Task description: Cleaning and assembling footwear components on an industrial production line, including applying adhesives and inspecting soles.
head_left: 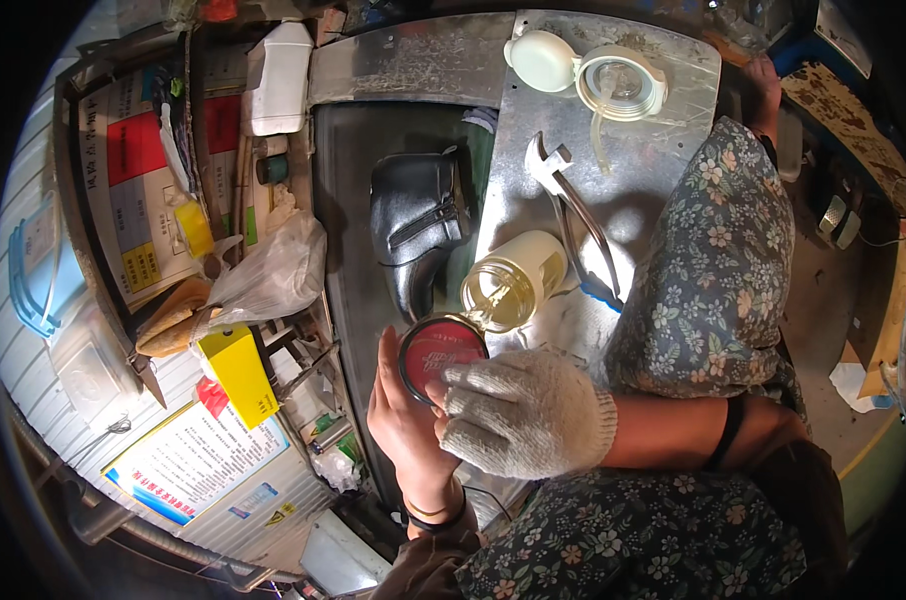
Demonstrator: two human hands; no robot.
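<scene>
Red and round, the lid is grasped by the bare left hand, near the metal table's left edge; gloved right hand curls over its lower right, can't tell if clenched. Loose knit could slip on the rim and drop it, or a knock could tip the open jar, spilling toward the black boot.

You get strong glare on the metal worktop, with soft shadows beside the pincers. The floor at right is dim. Your fisheye rim bends straight edges into black.
</scene>
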